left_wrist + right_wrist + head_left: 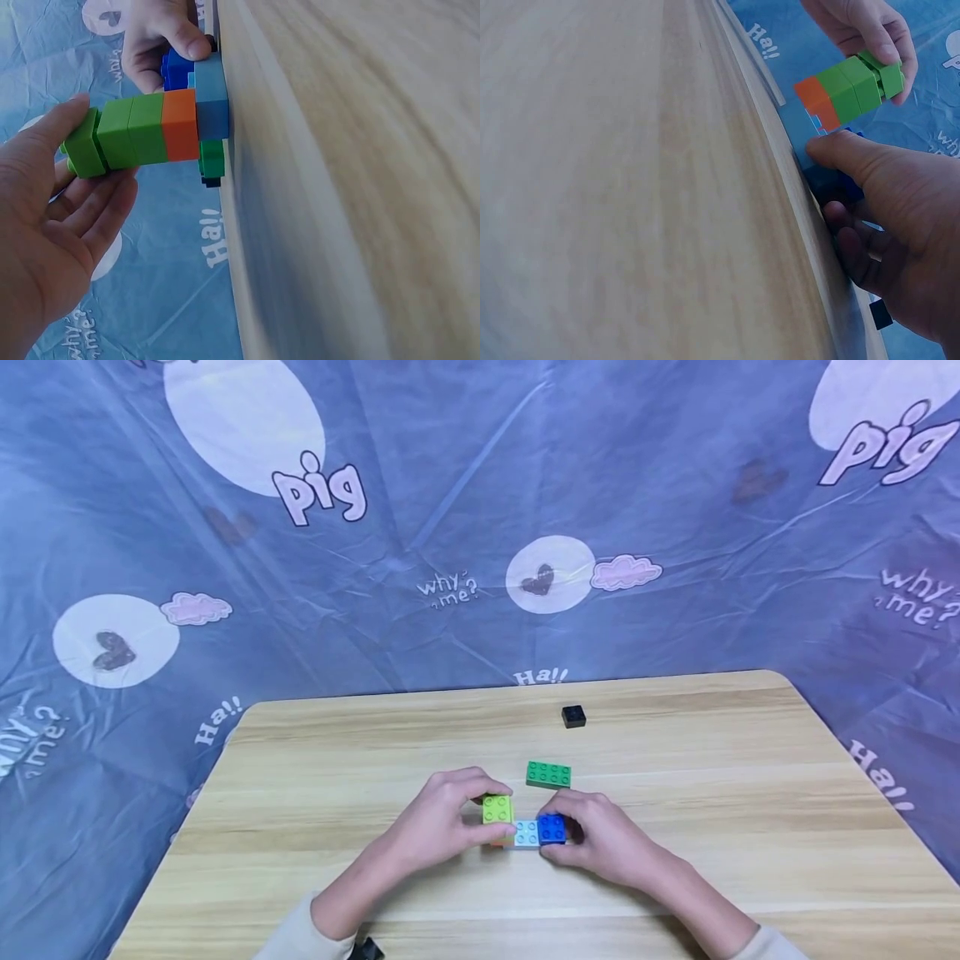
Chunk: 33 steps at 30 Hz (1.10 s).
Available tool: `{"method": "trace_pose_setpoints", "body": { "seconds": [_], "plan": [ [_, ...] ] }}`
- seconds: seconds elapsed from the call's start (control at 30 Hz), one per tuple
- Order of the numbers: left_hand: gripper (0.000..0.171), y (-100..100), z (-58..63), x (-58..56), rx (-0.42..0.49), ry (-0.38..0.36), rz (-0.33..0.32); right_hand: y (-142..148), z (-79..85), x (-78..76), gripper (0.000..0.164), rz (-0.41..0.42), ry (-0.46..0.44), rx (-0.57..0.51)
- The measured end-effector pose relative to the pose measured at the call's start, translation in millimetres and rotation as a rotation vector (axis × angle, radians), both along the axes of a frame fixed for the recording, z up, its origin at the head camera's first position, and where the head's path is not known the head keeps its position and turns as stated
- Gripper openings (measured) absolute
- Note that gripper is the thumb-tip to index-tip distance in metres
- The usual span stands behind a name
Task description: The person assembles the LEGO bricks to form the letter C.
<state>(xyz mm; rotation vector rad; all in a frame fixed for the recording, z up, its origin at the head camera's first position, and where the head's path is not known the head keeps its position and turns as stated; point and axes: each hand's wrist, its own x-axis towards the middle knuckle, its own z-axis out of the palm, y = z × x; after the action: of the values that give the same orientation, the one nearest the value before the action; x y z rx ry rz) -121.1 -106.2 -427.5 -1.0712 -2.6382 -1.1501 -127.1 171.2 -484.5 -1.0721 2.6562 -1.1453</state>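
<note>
A light blue brick (212,97) lies on the table. On its left end rises a stack: an orange brick (180,126), then lime green bricks (131,131). My left hand (446,818) pinches the topmost lime brick (84,142) between thumb and fingers. That brick sits slightly tilted, with a thin gap showing beneath it. At the other end of the light blue base is a dark blue brick (552,828). My right hand (603,837) grips this end, thumb on the near side and fingers on the far side, partly hidden in the right wrist view.
A long green brick (548,774) lies just beyond the right hand. Farther back is a small black brick (573,717). Another black object (367,949) shows by the left sleeve at the bottom edge. A patterned blue cloth (420,527) hangs behind the wooden table (337,752).
</note>
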Motion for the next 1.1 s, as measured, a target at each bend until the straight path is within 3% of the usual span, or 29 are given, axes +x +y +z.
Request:
{"method": "trace_pose_setpoints", "body": {
  "seconds": [0.77,1.1],
  "plan": [
    [0.042,4.5,3.2,2.8,-0.026,0.031,0.016,1.2,1.5,-2.2,0.026,0.014,-0.02,-0.025],
    [0.043,5.9,5.5,0.9,-0.064,-0.001,0.022,1.4,2.0,-2.3,0.027,0.01,-0.029,-0.02]
  ]
}}
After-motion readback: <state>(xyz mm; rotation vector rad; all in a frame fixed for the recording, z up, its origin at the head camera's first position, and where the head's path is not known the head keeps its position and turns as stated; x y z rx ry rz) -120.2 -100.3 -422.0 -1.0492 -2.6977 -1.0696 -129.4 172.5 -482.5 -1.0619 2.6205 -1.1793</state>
